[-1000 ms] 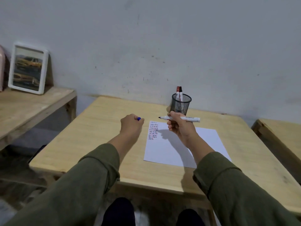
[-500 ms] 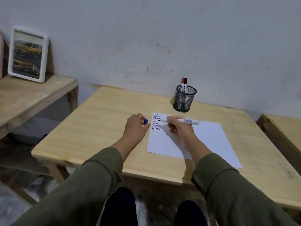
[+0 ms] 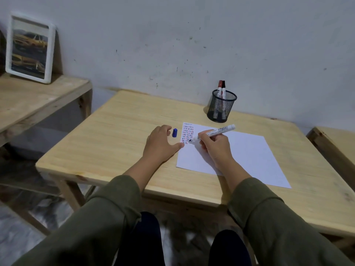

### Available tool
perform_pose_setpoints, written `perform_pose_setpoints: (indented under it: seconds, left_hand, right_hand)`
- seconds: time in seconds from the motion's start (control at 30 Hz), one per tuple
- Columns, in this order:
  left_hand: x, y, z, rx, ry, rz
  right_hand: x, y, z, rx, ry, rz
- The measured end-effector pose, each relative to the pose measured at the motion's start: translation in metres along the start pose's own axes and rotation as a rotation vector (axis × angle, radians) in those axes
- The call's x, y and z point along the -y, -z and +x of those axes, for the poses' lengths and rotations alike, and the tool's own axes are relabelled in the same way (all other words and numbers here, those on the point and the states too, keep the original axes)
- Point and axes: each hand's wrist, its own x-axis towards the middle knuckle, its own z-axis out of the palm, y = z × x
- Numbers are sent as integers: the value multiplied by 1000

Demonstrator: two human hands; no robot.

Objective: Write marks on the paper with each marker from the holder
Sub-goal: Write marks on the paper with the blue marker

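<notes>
the right hand (image 3: 215, 145) is wrapped in a writing grip round an uncapped marker (image 3: 214, 133), whose long axis runs from the tail up and to the right, toward the holder, down to the tip at the lower left. that tip sits at the bottom of the block of short coloured marks (image 3: 187, 132) in the top left corner of the paper (image 3: 247, 154), touching the sheet or just off it, i cannot tell which. so the next stroke looks to belong just below or beside the last row, and the blank sheet lies toward the person and off to the right. the left hand (image 3: 160, 145) lies flat and spread on the table (image 3: 115, 135), holding nothing, its thumb tip at the paper's left edge as if to steady it. a blue cap (image 3: 174, 132) lies on the wood between those fingers and the sheet, clear of the tip. the mesh holder (image 3: 221, 106) stands beyond the paper's far edge with two markers (image 3: 221, 87) upright in it, nearer the right hand. a framed picture (image 3: 28, 48) leans on the side bench, well apart.
</notes>
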Motion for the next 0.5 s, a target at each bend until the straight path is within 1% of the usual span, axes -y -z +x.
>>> perform_pose_setpoints:
  seconds: [0.23, 0.5]
  left_hand:
    - [1, 0, 1, -12, -7, -19]
    - [1, 1, -1, -6, -10, -15]
  right_hand:
    - [-3, -1, 1, 24, 56, -126]
    - [-3, -2, 2, 17, 52, -158]
